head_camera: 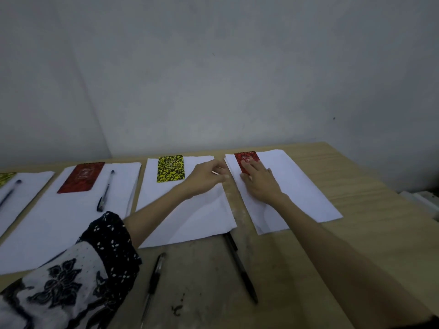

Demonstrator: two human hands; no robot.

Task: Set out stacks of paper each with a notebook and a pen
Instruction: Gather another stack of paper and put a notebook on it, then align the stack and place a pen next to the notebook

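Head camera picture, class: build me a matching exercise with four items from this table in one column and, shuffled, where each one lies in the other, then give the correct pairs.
Things
1. yellow notebook
2. small red notebook
3. large red notebook
4. two loose pens

Places
A. under the right hand's fingers, on the rightmost paper stack
B. on the bare table, near edge, off the paper
C. on a stack that already has a pen beside it
D. on the stack below the left hand

Pairs: 1-D, 2-A, 3-C, 4-B

Light wooden table [356,186] against a plain grey wall [213,67], white object [425,200] beyond its right edge.
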